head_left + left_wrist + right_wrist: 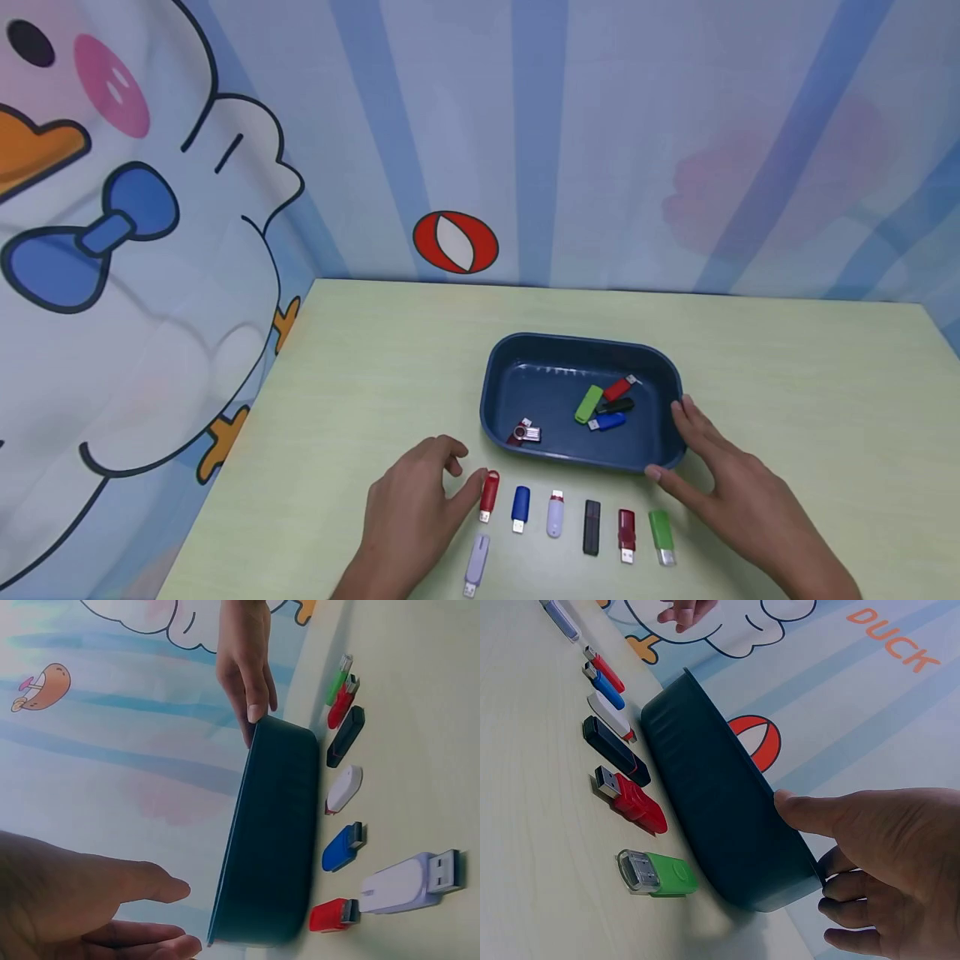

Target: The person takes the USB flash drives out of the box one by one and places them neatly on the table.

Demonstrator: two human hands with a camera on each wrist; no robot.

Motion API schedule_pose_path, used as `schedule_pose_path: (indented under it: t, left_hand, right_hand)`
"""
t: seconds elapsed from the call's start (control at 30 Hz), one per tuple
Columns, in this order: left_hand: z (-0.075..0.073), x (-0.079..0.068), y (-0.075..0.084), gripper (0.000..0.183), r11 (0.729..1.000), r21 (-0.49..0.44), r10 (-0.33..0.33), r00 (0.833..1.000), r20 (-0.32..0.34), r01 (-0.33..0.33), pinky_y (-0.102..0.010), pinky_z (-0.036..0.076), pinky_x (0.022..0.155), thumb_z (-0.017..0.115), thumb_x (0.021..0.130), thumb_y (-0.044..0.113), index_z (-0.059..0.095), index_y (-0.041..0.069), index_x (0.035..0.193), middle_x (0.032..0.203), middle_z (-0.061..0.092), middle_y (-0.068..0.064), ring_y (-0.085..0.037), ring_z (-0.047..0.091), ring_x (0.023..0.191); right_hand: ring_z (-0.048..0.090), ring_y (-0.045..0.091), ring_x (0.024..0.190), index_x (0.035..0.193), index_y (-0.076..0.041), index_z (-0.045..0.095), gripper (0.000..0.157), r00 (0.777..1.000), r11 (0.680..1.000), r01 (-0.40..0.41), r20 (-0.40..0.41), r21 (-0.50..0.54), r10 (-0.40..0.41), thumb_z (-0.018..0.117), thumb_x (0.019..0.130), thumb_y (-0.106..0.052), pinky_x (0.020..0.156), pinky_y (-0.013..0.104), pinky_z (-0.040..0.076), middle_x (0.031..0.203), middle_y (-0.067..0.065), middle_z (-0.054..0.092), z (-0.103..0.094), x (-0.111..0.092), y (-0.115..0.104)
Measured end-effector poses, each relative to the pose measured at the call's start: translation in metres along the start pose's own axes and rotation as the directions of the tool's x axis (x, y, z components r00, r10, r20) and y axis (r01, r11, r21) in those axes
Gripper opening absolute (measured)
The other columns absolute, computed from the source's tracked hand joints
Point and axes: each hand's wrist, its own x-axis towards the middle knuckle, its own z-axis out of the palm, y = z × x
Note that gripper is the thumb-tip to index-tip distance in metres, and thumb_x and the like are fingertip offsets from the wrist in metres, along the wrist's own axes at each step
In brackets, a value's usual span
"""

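My left hand [416, 504] hovers left of the row, fingers loosely bent, holding nothing. Its thumb tip comes right beside a red USB stick [490, 492] in the head view. My right hand [738, 492] holds the near right corner of a dark blue plastic tray [577, 456], thumb at the near rim and fingers at the right end. Along the tray's near side lie a blue USB stick [521, 504], a lilac one [555, 515], a black one [592, 527], a dark red one [627, 531] and a green one [661, 532]. Another lilac USB stick [477, 562] lies nearer me.
Inside the tray are a green USB stick [588, 404], a red one [618, 388], a black one [616, 406], a blue one [609, 422] and, at the left, a dark red one with a metal cover [529, 433]. A patterned backdrop [615, 150] stands behind the pale table [360, 358].
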Motion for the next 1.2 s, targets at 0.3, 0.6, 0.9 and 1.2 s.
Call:
schedule_pose_path:
  t: [0.3,0.6,0.9,1.2]
  left_hand:
    - [0.003,0.019,0.008,0.029,0.997,-0.016,0.081,0.997,0.005,-0.081,-0.02,0.04,0.051,0.087,0.088,0.032,0.077,0.015,0.109,0.088,0.071,0.003,-0.006,0.048,0.062]
    - [0.006,0.046,0.018,0.031,0.972,0.024,0.236,0.972,-0.005,-0.236,-0.019,0.047,0.056,0.087,0.09,0.034,0.077,0.011,0.109,0.092,0.074,0.001,-0.009,0.061,0.075]
    - [0.01,0.068,0.025,0.031,0.941,0.063,0.326,0.941,0.091,-0.332,-0.021,0.05,0.058,0.086,0.091,0.031,0.077,0.009,0.111,0.097,0.072,-0.004,-0.012,0.062,0.078]
    - [0.017,0.086,0.033,0.03,0.909,0.174,0.345,0.918,0.198,-0.379,-0.023,0.048,0.055,0.085,0.092,0.03,0.077,0.008,0.11,0.095,0.073,-0.003,-0.011,0.059,0.074]
  right_hand:
    - [0.042,0.056,0.147,0.167,-0.008,0.029,0.108,1.0,1.0,0.001,0.007,0.005,-0.001,0.059,0.092,-0.079,0.1,0.074,0.048,0.174,0.02,0.024,0.001,0.002,-0.002]
    - [0.042,0.056,0.146,0.166,-0.008,0.03,0.11,1.0,1.0,-0.009,0.011,-0.008,0.009,0.058,0.091,-0.083,0.098,0.073,0.049,0.174,0.02,0.025,-0.001,0.002,-0.001]
    - [0.042,0.056,0.147,0.166,-0.008,0.031,0.113,1.0,1.0,-0.004,0.006,-0.012,0.005,0.053,0.089,-0.087,0.099,0.073,0.048,0.174,0.02,0.025,0.0,0.002,-0.001]
    - [0.041,0.057,0.147,0.166,-0.007,0.03,0.112,1.0,1.0,-0.011,0.016,-0.007,0.011,0.054,0.09,-0.086,0.1,0.073,0.048,0.174,0.021,0.025,0.0,0.002,0.0]
